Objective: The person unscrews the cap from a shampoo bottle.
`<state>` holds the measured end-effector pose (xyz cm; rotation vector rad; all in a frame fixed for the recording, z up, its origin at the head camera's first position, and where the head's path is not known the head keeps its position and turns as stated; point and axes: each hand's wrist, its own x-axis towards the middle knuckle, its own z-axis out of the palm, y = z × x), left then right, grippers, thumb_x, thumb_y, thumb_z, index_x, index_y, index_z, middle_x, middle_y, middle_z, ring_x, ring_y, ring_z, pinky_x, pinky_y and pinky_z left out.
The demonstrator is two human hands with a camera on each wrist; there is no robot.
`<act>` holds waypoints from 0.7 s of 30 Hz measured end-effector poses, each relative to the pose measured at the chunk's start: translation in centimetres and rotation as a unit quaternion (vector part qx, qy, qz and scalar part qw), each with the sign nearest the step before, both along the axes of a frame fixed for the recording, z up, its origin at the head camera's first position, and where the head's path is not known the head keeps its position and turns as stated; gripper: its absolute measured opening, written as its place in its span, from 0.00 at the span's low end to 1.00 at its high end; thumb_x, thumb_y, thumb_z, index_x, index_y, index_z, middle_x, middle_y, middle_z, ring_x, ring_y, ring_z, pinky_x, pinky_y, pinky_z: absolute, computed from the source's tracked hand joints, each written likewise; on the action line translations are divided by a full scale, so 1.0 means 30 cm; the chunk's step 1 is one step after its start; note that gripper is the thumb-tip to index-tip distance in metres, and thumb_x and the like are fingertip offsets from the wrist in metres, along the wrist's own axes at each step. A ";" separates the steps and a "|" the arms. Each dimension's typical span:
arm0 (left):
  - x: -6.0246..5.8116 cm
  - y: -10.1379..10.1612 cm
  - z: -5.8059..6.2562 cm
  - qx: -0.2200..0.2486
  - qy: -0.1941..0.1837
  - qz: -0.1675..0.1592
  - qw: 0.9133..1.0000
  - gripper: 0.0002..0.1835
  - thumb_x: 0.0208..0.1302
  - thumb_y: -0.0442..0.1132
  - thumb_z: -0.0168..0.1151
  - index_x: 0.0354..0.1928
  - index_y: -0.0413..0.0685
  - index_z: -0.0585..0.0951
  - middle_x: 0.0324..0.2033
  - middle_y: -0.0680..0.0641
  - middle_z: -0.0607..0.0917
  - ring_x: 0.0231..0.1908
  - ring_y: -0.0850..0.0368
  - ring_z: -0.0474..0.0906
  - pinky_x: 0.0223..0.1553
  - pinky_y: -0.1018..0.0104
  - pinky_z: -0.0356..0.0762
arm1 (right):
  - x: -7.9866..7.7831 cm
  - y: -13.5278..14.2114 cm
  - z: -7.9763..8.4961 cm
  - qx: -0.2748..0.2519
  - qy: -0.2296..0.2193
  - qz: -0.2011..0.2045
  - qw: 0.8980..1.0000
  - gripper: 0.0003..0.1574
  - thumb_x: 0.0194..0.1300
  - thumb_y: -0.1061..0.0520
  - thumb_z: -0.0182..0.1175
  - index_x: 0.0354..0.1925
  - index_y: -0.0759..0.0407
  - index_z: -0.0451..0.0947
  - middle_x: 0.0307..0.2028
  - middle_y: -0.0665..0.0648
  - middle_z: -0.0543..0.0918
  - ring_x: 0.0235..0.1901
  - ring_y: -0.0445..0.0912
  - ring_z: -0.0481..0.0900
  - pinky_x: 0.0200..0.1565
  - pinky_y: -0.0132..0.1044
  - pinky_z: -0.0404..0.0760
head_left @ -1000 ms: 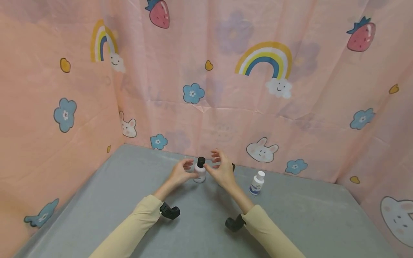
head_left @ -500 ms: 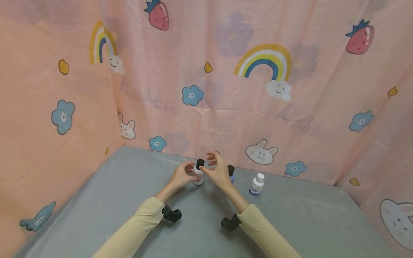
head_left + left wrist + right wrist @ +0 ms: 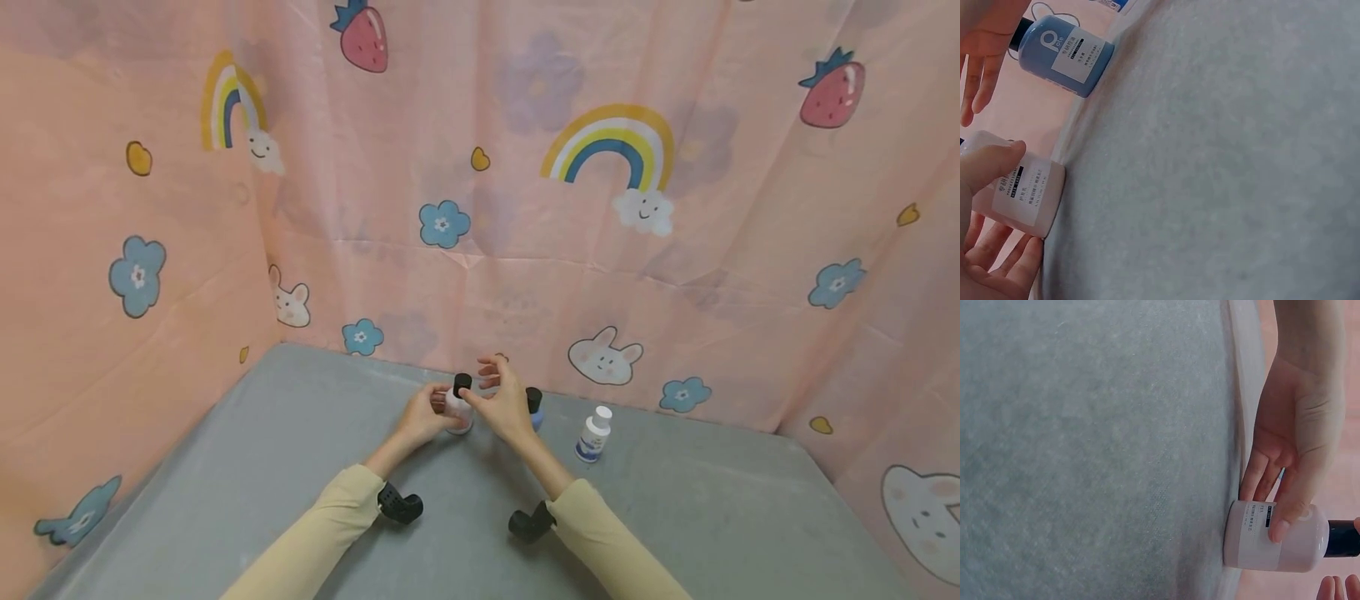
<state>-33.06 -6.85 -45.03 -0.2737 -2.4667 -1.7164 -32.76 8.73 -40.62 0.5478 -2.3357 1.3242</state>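
A pale pink bottle [image 3: 457, 408] with a black cap [image 3: 1342, 539] stands upright at the back of the grey table. My left hand [image 3: 422, 417] holds its body, thumb across the label and fingers behind, as the left wrist view shows. On the other side, my right hand [image 3: 506, 404] has its thumb at the black cap. Its other fingers [image 3: 985, 78] stretch out, apart from the bottle. Behind the right hand stands a blue bottle [image 3: 1063, 56] with a black cap, partly hidden in the head view.
A small white bottle [image 3: 592, 437] with a white cap and blue-edged label stands right of the blue one. Grey cloth covers the table [image 3: 675, 517]. A pink patterned curtain [image 3: 517, 283] hangs behind and at the sides.
My left fingers have closed in around the pink bottle. The right hand has moved slightly left, its thumb now at the cap, and more of the blue bottle shows.
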 end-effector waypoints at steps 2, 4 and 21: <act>0.004 0.002 -0.005 0.000 0.004 0.001 1.000 0.33 0.48 0.31 0.74 0.57 0.30 0.71 0.48 0.32 0.81 0.48 0.39 0.79 0.51 0.49 0.77 | 0.002 0.001 -0.002 0.001 -0.001 0.000 1.000 0.33 0.54 0.58 0.71 0.57 0.61 0.71 0.45 0.68 0.80 0.39 0.58 0.82 0.37 0.45 0.84; 0.007 0.004 -0.010 0.000 0.006 0.002 1.000 0.32 0.49 0.31 0.74 0.56 0.31 0.72 0.48 0.33 0.80 0.48 0.39 0.79 0.51 0.49 0.77 | 0.004 0.001 -0.004 0.004 -0.001 -0.002 1.000 0.34 0.54 0.58 0.71 0.57 0.61 0.71 0.45 0.68 0.80 0.38 0.58 0.82 0.36 0.45 0.84; 0.003 -0.004 -0.001 0.001 0.015 0.023 1.000 0.32 0.54 0.40 0.71 0.58 0.36 0.69 0.50 0.35 0.77 0.51 0.41 0.77 0.53 0.49 0.76 | 0.002 -0.017 0.009 -0.001 -0.017 -0.007 1.000 0.35 0.53 0.59 0.72 0.57 0.59 0.70 0.45 0.66 0.81 0.38 0.56 0.82 0.36 0.43 0.83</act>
